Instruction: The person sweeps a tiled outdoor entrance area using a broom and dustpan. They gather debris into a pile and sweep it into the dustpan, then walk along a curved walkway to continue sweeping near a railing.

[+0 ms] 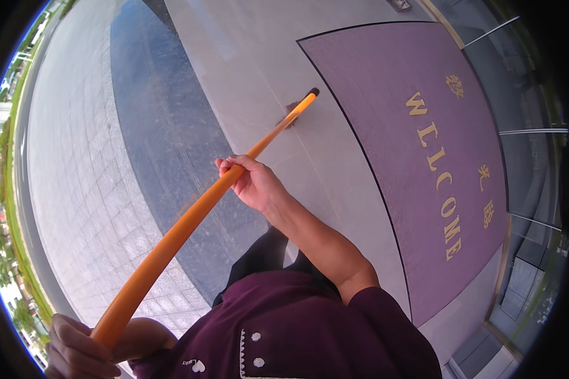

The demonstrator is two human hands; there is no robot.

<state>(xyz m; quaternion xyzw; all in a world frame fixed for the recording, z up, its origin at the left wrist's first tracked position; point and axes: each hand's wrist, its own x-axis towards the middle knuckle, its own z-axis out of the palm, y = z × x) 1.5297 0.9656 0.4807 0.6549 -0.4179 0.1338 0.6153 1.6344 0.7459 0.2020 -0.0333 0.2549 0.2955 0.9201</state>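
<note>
Head view — your right grip (254, 183) is clamped partway along the orange pole (161, 252), your left grip (76, 350) wrapped round its near end. Out it slants over the pale floor (335, 196), dark tip (315, 92) just beside the purple doormat (385, 107). Floor work in hand, by the look of it — your next move probably calls for both grips steering that far end together.

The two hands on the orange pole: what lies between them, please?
In the head view, only a stretch of the orange pole runs from the left hand to the right hand; pale paving and dark paving show behind it.
</note>
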